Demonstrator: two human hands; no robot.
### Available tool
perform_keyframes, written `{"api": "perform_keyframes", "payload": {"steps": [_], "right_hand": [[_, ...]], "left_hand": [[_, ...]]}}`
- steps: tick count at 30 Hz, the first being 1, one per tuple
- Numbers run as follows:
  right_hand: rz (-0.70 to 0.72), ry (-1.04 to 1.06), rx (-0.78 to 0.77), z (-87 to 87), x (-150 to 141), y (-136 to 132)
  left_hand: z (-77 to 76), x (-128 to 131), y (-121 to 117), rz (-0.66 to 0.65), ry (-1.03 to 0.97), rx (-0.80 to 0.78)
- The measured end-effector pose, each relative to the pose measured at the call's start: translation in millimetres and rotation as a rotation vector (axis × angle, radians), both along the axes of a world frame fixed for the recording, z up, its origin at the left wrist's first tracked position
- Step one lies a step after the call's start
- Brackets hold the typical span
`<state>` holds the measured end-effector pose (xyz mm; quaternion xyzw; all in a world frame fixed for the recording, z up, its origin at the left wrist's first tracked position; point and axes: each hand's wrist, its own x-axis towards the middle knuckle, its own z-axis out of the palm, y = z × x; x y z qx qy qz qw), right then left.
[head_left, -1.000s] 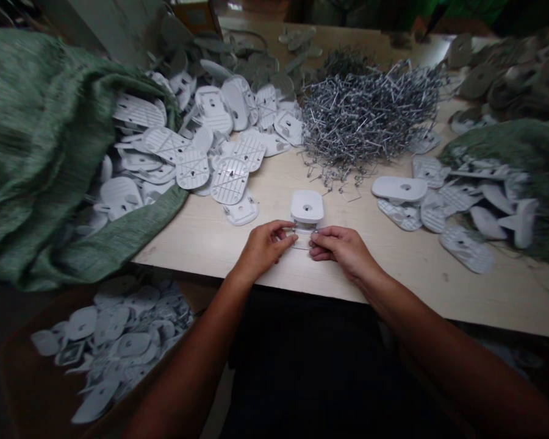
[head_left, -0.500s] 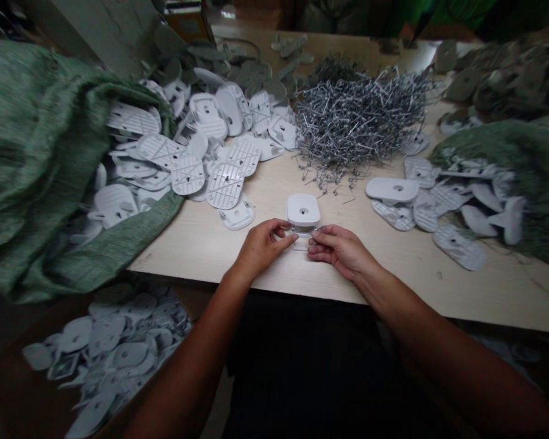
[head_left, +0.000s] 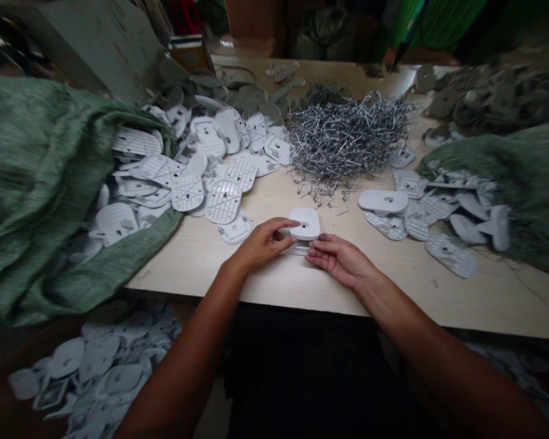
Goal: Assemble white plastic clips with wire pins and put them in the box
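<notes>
White plastic, pale under the light, sits right between my hands in the view from my head: it is a rounded piece [head_left: 307, 230] with a dark hole in its top, and I take everything else from it. My left hand [head_left: 268, 245] is at its left side, index fingertip on the upper edge and thumb nearer to me. My right hand [head_left: 338, 259] is at its near right corner, thumb and fingers pinched there. So both hands are clamped on the piece and apart from each other, with its paler lower part showing in the gap; what the right fingertips grip exactly is too small to tell.

The piece is over the light wooden tabletop [head_left: 274, 286], close to my edge of it. Beyond it, a little to the right, rises a tangled heap of metal wires [head_left: 348, 137], with a few strays on its near side. To its left lies a pile of white parts [head_left: 224, 201], some ribbed side up, spilling from a green sack [head_left: 41, 183] farther left. To its right are more white parts [head_left: 384, 201], next to another green sack [head_left: 526, 189]. Farther off to the right, past that sack, sits a dim pile of parts [head_left: 494, 100]. Below the piece and to the left, under table height, is a mass of loose white parts [head_left: 96, 372]. Nearest me, below the piece, is dark clothing [head_left: 297, 372].
</notes>
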<state>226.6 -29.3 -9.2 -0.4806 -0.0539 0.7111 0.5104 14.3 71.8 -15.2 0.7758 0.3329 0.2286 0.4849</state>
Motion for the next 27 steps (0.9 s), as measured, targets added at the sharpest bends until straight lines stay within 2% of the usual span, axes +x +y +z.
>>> {"api": "perform_keyframes", "payload": {"steps": [4,8,10,14,17,19,22,27], "right_hand": [[-0.100,-0.084,0.001,2.0,1,1],[-0.111,-0.218,0.085,-4.5,5,0],[-0.064,-0.325,0.150,-9.8,13,-2],[0.099,-0.575,0.306,-19.9,39,3],[0.267,-0.667,0.387,-25.6,52,15],[0.306,-0.688,0.403,-29.1,52,23],[0.248,-0.766,0.420,-35.5,45,30],[0.128,-1.025,0.546,-44.7,35,26]], "left_hand": [[-10.5,3,-3,0.020,-0.031,0.066],[-25.5,12,-10,0.169,-0.089,0.115],[-31.5,17,-12,0.231,-0.115,0.138],[-36.4,23,-16,0.256,-0.113,0.146],[-36.4,27,-18,0.283,-0.092,0.157],[-35.7,29,-20,0.312,-0.070,0.164],[-33.6,34,-21,0.339,-0.043,0.192],[-29.8,38,-21,0.339,0.001,0.204]]}}
